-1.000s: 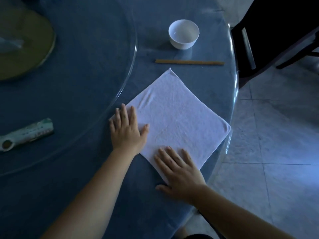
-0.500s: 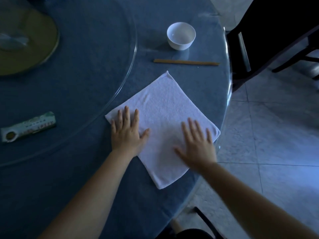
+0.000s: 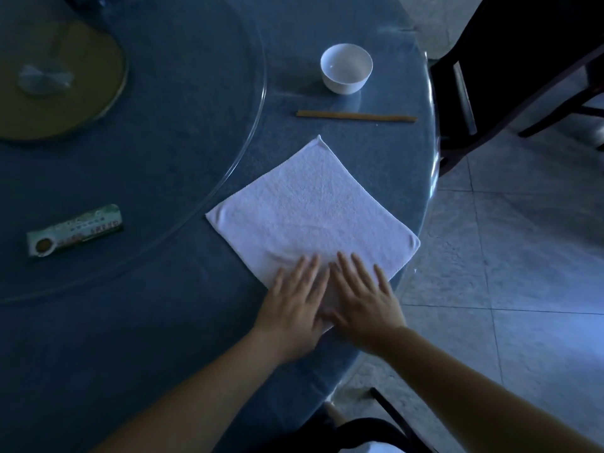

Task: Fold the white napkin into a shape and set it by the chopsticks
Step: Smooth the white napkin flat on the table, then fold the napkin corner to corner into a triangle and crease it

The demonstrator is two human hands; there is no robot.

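The white napkin (image 3: 313,210) lies flat on the blue table like a diamond, one corner pointing toward the chopsticks (image 3: 356,116). The wooden chopsticks rest side by side beyond it, apart from the cloth. My left hand (image 3: 294,308) and my right hand (image 3: 362,299) lie palm down next to each other on the napkin's near corner, which they cover. Fingers of both hands are spread flat and hold nothing.
A small white bowl (image 3: 346,68) stands just past the chopsticks. A glass turntable (image 3: 258,103) covers the table's left, carrying a yellow-green disc (image 3: 55,93) and a wrapped packet (image 3: 75,230). The table edge (image 3: 428,197) curves close on the right, with a dark chair (image 3: 510,70) beyond.
Both hands have slid from the napkin's left and right sides to its near corner and now lie together. The napkin looks flatter.
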